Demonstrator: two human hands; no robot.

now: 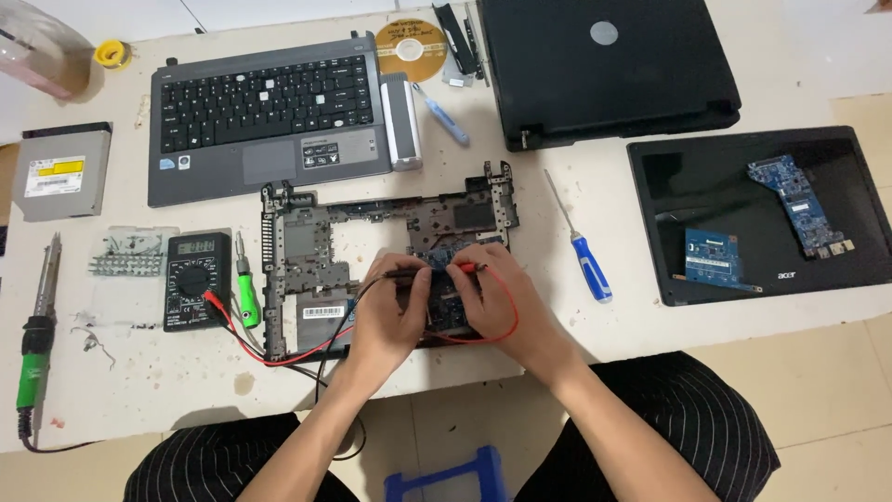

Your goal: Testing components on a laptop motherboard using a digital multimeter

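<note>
My left hand grips a black test probe and my right hand grips a red test probe. Both tips press down on a dark circuit board lying in an open laptop base frame at the table's front. Red and black leads curve left from the probes to a black multimeter. My fingers hide the exact spots the tips touch.
A grey laptop keyboard half lies behind the frame, a closed black laptop at the back right. A black lid carries blue boards. Blue screwdriver, green screwdriver, soldering iron, optical drive, disc.
</note>
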